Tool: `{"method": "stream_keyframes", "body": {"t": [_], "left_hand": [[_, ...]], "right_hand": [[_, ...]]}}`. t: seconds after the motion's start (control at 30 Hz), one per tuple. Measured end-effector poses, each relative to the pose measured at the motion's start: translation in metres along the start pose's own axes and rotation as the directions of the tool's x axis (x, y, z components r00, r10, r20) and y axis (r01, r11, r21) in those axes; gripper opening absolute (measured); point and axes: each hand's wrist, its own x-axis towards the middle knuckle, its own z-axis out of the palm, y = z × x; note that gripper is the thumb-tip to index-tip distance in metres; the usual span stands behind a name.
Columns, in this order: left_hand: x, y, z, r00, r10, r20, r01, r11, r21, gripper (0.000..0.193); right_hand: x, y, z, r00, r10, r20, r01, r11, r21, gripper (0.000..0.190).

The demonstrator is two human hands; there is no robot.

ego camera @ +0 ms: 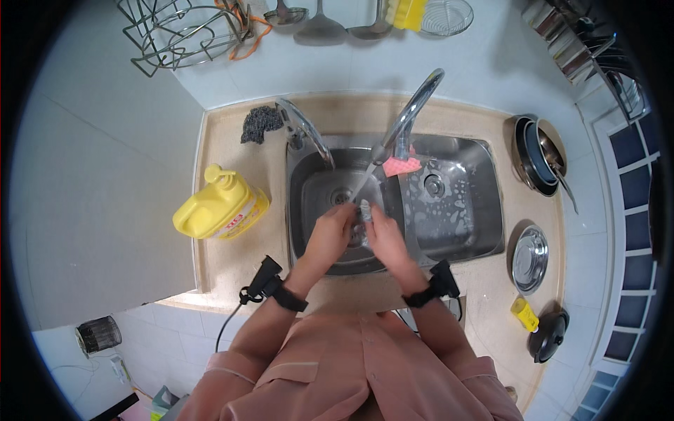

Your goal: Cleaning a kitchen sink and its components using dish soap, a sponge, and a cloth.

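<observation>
Water runs from the right chrome faucet (410, 116) down into the left steel basin (305, 221), close to my hands. My left hand (330, 231) is over that basin with curled fingers; whether it grips anything is hidden. My right hand (384, 231) is beside it, a small gap between them, and its fingers are at a small whitish, wet object (365, 209) too blurred to name. A second, thinner faucet (310, 131) arches over the same basin. The pink cloth (402, 166) lies on the divider under the right faucet. Suds spot the right basin (474, 231).
A yellow jug (221, 205) and a dark scouring pad (260, 124) are on the left counter. Nested pans (537, 155), a steel bowl (530, 260), a yellow bottle (524, 314) and a black lidded pot (548, 337) line the right. Utensils (320, 29) hang on the wall.
</observation>
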Motion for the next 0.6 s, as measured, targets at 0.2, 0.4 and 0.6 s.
{"method": "stream_keyframes", "body": {"t": [0.2, 0.4, 0.6], "left_hand": [[0.01, 0.01, 0.002, 0.949, -0.302, -0.096, 0.287, 0.948, -0.141, 0.015], [0.009, -0.002, 0.003, 0.914, -0.315, -0.255, 0.287, 0.947, -0.141, 0.015], [0.004, -0.006, 0.005, 0.98, -0.166, -0.109, 0.151, 0.979, -0.135, 0.013]], "right_hand": [[0.017, 0.002, 0.01, 0.999, 0.037, -0.027, -0.036, 0.999, 0.025, 0.038], [-0.007, -0.002, 0.018, 0.97, 0.184, 0.161, -0.229, 0.45, 0.863, 0.038], [0.01, -0.005, 0.001, 0.998, 0.05, -0.033, -0.046, 0.991, 0.128, 0.041]]}}
